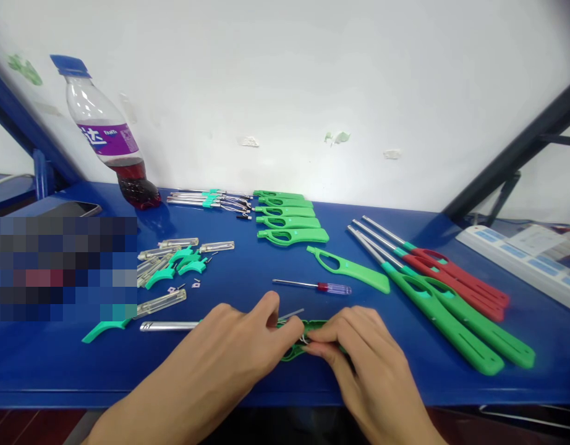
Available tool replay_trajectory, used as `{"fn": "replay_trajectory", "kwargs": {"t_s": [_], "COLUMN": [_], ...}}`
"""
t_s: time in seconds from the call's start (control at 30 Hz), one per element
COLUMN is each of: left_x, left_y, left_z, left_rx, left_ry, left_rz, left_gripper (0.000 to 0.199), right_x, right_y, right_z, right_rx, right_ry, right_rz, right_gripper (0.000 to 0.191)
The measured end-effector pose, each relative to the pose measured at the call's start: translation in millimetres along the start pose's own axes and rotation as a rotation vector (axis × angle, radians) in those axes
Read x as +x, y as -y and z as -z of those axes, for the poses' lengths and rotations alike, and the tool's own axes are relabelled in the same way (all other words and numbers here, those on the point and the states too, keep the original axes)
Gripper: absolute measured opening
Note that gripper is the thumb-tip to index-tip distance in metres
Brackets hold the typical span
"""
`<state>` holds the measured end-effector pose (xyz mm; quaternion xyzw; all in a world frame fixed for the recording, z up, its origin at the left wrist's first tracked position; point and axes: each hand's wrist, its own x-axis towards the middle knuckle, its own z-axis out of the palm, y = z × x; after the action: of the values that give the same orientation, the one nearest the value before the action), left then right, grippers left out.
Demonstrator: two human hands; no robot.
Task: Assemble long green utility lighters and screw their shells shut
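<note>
A green lighter shell with a metal tube pointing left lies low at the table's front, its inside facing up. My left hand is closed around its tube end, thumb and forefinger bent over the shell. My right hand pinches at the shell's middle, where thin white wires show between the fingertips. Both hands hide much of the shell. Just behind them lies a screwdriver with a purple clear handle, and to its right a loose green shell half.
Several green shell halves and metal tubes with wires lie at the back. Clear fuel tanks and teal triggers are at left, near a bottle. Red lighters and green lighters lie right, beside a power strip.
</note>
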<state>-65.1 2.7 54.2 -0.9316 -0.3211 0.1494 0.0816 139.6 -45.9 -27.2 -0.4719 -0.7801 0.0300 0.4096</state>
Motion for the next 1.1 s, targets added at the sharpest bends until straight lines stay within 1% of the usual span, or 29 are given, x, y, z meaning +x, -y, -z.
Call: {"fn": "replay_trajectory", "kwargs": {"t_s": [0.07,0.13,0.23,0.27,0.33,0.4,0.57,0.7,0.8,0.9,0.97,1.03,1.1], "left_x": [-2,-5,-11,-12,-12,-11,-11,-12,-10,-5,-4,-3,-2], "left_y": [1,2,5,6,7,7,6,7,6,5,4,3,3], "left_z": [-4.6,-15.0,-35.6,-41.5,-49.2,-51.9,-51.3,-49.6,-39.8,-24.2,-16.6,-14.1,-15.6], "left_rx": [-0.003,0.004,0.047,0.050,0.032,0.003,-0.033,0.003,0.025,0.003,-0.007,0.000,-0.002], "left_ry": [-0.024,-0.070,-0.222,-0.245,-0.263,-0.267,-0.256,-0.253,-0.232,-0.140,-0.104,-0.120,-0.136], "left_rz": [-0.020,-0.044,-0.044,-0.041,-0.035,-0.022,-0.019,-0.003,-0.007,-0.040,-0.044,-0.033,-0.025], "left_gripper": [0.077,0.078,0.086,0.086,0.084,0.081,0.074,0.077,0.079,0.073,0.070,0.067,0.063], "right_x": [0,0,1,2,3,4,7,9,10,9,7,6,5], "right_y": [-1,-2,-3,-3,-3,-2,0,0,-2,-4,-4,-4,-4], "right_z": [0,1,2,3,3,4,4,8,11,12,12,11,12], "right_rx": [0.000,0.000,-0.005,-0.007,-0.019,-0.047,-0.114,-0.096,-0.080,-0.055,-0.039,-0.025,-0.015], "right_ry": [0.008,0.017,0.035,0.039,0.044,0.027,-0.010,0.023,0.071,0.096,0.104,0.116,0.129], "right_rz": [0.002,0.001,0.020,0.029,0.052,0.081,0.135,0.140,0.120,0.073,0.053,0.043,0.033], "right_gripper": [0.012,0.011,0.010,0.010,0.009,0.010,0.012,0.010,0.014,0.015,0.013,0.010,0.009]}}
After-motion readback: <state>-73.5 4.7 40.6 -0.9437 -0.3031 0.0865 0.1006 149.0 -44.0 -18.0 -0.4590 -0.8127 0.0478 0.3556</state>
